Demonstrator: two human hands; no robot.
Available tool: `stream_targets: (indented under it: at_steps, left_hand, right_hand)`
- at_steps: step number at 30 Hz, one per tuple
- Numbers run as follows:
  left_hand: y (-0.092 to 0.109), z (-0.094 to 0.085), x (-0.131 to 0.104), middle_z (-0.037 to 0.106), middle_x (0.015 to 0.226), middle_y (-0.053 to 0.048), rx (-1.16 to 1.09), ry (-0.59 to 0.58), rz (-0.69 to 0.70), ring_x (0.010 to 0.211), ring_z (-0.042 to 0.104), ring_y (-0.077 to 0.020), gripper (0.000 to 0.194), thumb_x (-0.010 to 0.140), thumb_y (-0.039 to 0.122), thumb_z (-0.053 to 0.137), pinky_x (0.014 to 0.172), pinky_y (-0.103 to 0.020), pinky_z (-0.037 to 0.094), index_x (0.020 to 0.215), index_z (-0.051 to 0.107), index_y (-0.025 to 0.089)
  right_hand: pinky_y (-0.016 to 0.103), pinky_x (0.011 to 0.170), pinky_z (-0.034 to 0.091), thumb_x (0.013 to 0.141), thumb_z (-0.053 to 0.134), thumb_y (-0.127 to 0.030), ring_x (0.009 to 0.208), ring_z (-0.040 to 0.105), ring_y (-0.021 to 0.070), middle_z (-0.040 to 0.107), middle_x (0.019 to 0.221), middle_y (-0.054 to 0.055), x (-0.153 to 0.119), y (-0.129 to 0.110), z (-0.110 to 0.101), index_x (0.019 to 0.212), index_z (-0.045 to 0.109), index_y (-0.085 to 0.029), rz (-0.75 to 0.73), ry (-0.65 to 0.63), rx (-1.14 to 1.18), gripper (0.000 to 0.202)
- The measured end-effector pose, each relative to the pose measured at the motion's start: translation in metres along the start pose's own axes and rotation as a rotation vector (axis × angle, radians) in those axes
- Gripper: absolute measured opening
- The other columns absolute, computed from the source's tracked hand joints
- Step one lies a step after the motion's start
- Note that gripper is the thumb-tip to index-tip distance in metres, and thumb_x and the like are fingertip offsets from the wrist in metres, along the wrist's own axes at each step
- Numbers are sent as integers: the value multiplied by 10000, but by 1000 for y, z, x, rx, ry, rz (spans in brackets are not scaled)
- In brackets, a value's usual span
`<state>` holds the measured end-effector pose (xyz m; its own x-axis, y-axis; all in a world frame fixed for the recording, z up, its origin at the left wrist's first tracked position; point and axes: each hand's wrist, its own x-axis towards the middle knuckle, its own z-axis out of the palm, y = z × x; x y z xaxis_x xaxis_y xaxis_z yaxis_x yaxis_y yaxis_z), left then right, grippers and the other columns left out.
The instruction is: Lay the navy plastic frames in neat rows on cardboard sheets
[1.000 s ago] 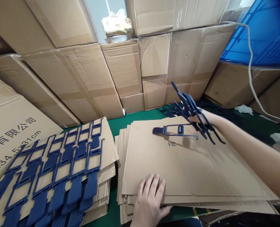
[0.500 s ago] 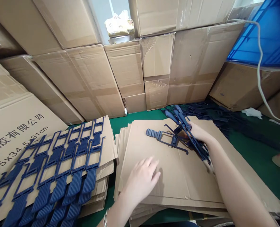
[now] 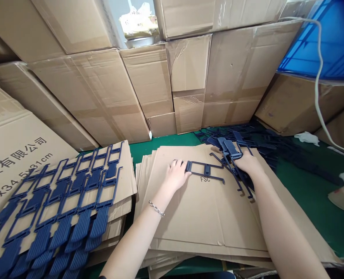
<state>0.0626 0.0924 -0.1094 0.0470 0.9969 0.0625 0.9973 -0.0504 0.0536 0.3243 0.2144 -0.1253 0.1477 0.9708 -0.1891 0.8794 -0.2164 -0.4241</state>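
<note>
My left hand (image 3: 177, 173), with a chain bracelet at the wrist, has its fingers closed over the ribbed end of a dark blue plastic frame (image 3: 207, 169). This frame lies flat on the stacked cardboard sheets (image 3: 197, 217), its two hooked legs pointing right. At the right of the sheets, my right hand (image 3: 247, 162) grips a bunch of similar blue plastic frames (image 3: 231, 149), their ribbed pads up and legs hanging down. Its fingertips are partly hidden by the bunch. On the left cardboard stack (image 3: 125, 197), more blue plastic frames (image 3: 81, 193) lie in overlapping rows.
Behind the right hand, a dark pile of blue frames (image 3: 265, 139) lies on the green table (image 3: 302, 186). Cardboard boxes (image 3: 87, 97) wall off the back. A white cable (image 3: 317, 85) hangs at right before a blue crate (image 3: 302, 50).
My left hand has moved up and taken hold of the single frame's ribbed end. That frame now lies straighter. My right hand has turned the bunch, showing its pads.
</note>
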Motion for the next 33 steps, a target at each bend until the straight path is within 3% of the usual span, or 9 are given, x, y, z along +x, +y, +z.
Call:
stream_targets:
  at_steps: [6, 9, 11, 15, 19, 21, 23, 26, 33]
  left_hand:
    - [-2, 3, -22, 579, 901, -107, 67, 17, 56, 906, 550, -236, 303, 834, 410, 522, 748, -331, 480, 907, 608, 129]
    - [1, 5, -38, 584, 903, -125, 89, 34, 38, 882, 567, -236, 272, 862, 241, 481, 655, -302, 495, 1078, 574, 106]
    - [0, 4, -47, 593, 885, -127, 98, 49, 14, 856, 580, -232, 389, 850, 134, 439, 615, -287, 490, 1235, 483, 95]
    - [-14, 2, -58, 613, 806, -52, 61, 67, -5, 779, 597, -183, 535, 845, 86, 384, 620, -255, 477, 1368, 329, 185]
    - [-36, 1, -67, 606, 1035, -131, 4, 152, -177, 879, 608, -189, 503, 905, 187, 294, 721, -298, 497, 1396, 225, 101]
    - [-42, 2, -74, 524, 1208, -184, -8, 180, -229, 1053, 554, -233, 478, 912, 253, 302, 830, -350, 480, 1357, 309, 80]
    - [-44, 4, -80, 470, 1305, -146, -18, 164, -199, 1172, 475, -248, 426, 894, 281, 367, 927, -371, 433, 1289, 437, 140]
    - [-41, 10, -87, 484, 1320, -104, -27, 120, -145, 1174, 478, -235, 389, 878, 247, 404, 955, -363, 414, 1252, 497, 193]
    - [-35, 29, -86, 429, 1356, -191, 17, 144, -225, 1190, 459, -289, 439, 896, 153, 291, 913, -436, 434, 1312, 432, 136]
  right_hand:
    - [490, 794, 447, 734, 438, -560, 1028, 536, 401, 554, 1106, 263, -4, 0, -1, 1237, 447, -107, -19, -9, -12, 676]
    - [487, 778, 448, 737, 438, -546, 1003, 548, 396, 559, 1092, 266, -6, 0, -1, 1230, 450, -111, -25, 0, -17, 657]
    - [485, 770, 449, 742, 434, -539, 986, 555, 391, 563, 1079, 273, -6, 0, -1, 1226, 451, -107, -31, 5, -22, 649]
    - [486, 758, 451, 750, 418, -549, 983, 557, 390, 558, 1088, 279, -5, 2, 0, 1224, 454, -109, -41, 1, -33, 647]
    - [476, 759, 456, 751, 410, -559, 986, 560, 381, 559, 1089, 269, -3, 3, 0, 1232, 445, -110, -37, -6, -44, 659]
    - [473, 762, 457, 751, 409, -557, 992, 558, 380, 561, 1084, 263, -3, 3, 1, 1219, 451, -108, -34, -11, -46, 650]
    - [470, 760, 457, 755, 398, -555, 998, 553, 384, 562, 1081, 260, -3, 3, 1, 1211, 453, -107, -33, -16, -45, 642]
    - [470, 760, 454, 756, 389, -559, 1001, 549, 393, 560, 1086, 260, -4, 4, 1, 1208, 451, -106, -36, -20, -42, 643]
    - [488, 774, 446, 731, 442, -565, 1006, 547, 390, 559, 1088, 259, -5, 1, 0, 1235, 437, -122, -47, -7, -21, 671]
